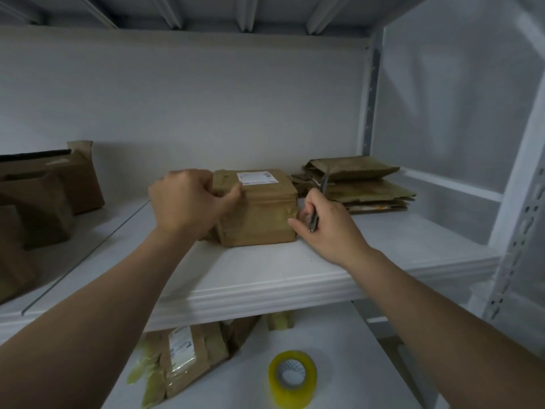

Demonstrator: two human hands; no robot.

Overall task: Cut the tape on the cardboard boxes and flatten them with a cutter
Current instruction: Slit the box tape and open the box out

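Nearest, a tape roll (292, 377) sits on the lower shelf (354, 376). Up on the shelf (265, 276), my left grip (188, 199) curls round the box (259, 216) at its left edge. My right grip (327, 228) pinches the cutter (319, 199) by the box's right side. I think cutting its tape comes next. I can't see the blade. Flat boxes (362, 184) lie behind.

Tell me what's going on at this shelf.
A person is working on a taped cardboard box on the white shelf. The left hand grips its upper left edge, while the right hand holds a cutter beside its right side. Flattened boxes are stacked just right of it.
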